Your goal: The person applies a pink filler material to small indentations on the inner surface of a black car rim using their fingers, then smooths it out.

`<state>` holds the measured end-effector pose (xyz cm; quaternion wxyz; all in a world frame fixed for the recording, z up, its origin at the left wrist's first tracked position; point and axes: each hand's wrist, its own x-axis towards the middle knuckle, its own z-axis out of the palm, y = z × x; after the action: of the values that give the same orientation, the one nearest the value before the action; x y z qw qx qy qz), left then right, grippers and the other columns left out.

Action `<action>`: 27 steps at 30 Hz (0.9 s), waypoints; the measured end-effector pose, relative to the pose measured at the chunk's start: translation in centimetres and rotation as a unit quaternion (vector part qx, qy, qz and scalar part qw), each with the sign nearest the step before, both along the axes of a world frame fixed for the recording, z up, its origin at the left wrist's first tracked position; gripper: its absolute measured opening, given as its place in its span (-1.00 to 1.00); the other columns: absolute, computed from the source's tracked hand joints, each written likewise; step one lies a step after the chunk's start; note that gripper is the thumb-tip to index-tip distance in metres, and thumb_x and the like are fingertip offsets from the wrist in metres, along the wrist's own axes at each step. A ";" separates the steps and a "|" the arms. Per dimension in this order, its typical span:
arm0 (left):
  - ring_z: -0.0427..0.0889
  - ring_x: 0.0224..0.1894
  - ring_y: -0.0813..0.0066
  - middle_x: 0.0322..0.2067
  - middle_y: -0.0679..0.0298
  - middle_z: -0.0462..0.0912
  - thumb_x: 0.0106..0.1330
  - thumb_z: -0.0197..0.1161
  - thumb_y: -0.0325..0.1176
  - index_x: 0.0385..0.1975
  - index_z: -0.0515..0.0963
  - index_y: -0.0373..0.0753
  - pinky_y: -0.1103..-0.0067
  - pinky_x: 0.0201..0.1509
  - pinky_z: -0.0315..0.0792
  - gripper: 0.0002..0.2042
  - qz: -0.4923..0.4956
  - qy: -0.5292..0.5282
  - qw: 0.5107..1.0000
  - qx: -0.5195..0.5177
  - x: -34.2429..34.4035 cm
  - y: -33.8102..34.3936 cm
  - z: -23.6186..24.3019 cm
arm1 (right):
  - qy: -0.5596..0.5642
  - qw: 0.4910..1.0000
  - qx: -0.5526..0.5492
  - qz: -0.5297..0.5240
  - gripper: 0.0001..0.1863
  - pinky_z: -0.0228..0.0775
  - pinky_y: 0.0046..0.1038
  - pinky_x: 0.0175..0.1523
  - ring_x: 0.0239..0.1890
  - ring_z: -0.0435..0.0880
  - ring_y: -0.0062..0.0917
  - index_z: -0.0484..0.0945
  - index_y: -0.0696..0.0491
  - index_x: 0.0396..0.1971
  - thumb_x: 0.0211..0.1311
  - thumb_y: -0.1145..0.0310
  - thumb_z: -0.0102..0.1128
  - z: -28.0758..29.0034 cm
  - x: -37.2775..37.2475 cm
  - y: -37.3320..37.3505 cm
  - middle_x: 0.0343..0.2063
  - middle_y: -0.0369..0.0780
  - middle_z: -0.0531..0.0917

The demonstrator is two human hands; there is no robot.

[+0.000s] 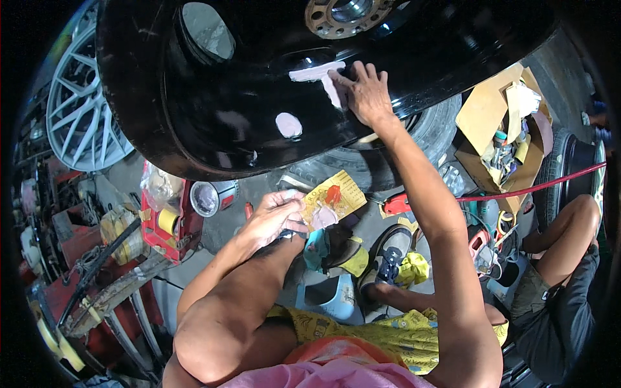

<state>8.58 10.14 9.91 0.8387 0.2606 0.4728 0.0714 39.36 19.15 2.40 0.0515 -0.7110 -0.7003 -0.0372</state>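
Note:
A large, glossy black car body panel (259,136) curves across the top of the view. Pale pink filler paste lies on it as a T-shaped patch (317,72) and a separate oval patch (288,125). My right hand (369,97) rests on the panel beside the T-shaped patch, fingers spread, one fingertip at the paste's edge. Whether a small tool is under that hand is hidden. Lower down, my left hand (277,215) grips a yellow card (349,194) by its left side. On the card sit a dab of pink paste and a red-orange smear. Some paste whitens my left fingers.
Tyres (436,129) lie under the panel. A silver wheel rim (84,103) stands at left, near a red toolbox (171,223) and an open can (207,197). At right are a cardboard box (504,129) of supplies, a red hose (537,186) and another person's legs (563,233).

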 end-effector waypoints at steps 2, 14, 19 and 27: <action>0.73 -0.19 0.24 -0.17 0.09 0.63 0.42 0.12 -0.50 -0.08 0.49 -0.43 0.34 -0.17 0.71 -0.83 0.003 -0.016 1.000 -0.002 0.1 -0.2 0.0 | -0.025 0.999 0.037 -0.003 -0.45 0.20 -0.19 0.06 0.03 0.33 -0.34 0.45 -0.45 0.26 0.25 0.28 0.12 -0.4 0.8 -0.6 -0.04 -0.23 0.39; 0.73 -0.12 0.20 -0.10 -0.04 0.64 0.45 0.02 -0.52 0.00 0.44 -0.54 0.37 -0.08 0.71 -0.77 0.022 0.026 0.996 0.080 1.3 1.4 0.8 | 0.267 0.953 0.032 0.137 -0.51 0.12 -0.35 -0.17 -0.28 0.32 -0.39 0.66 -0.19 0.06 0.12 0.54 0.12 10.0 0.4 -13.7 -0.39 -0.25 0.33; 0.73 -0.11 0.23 -0.11 0.03 0.64 0.44 0.07 -0.51 -0.05 0.49 -0.47 0.33 -0.07 0.71 -0.80 0.013 0.013 0.993 0.117 2.9 2.0 1.6 | 0.249 0.947 -0.054 0.194 -0.47 0.10 -0.36 -0.14 -0.24 0.30 -0.38 0.60 -0.23 0.14 0.12 0.47 0.18 12.4 -2.7 -17.2 -0.33 -0.24 0.33; 0.73 -0.13 0.20 -0.13 0.03 0.64 0.42 0.06 -0.53 -0.10 0.49 -0.48 0.31 -0.03 0.70 -0.82 0.046 0.006 0.996 0.070 3.1 1.9 0.8 | 0.210 0.955 -0.064 0.202 -0.52 0.13 -0.29 -0.05 -0.09 0.34 -0.36 0.58 -0.16 0.09 0.10 0.39 0.21 11.9 -5.5 -17.7 -0.18 -0.23 0.36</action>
<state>11.72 12.02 10.73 0.8115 0.2968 0.4832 0.1412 33.87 1.41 14.27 0.1581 -0.5485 -0.8036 0.1685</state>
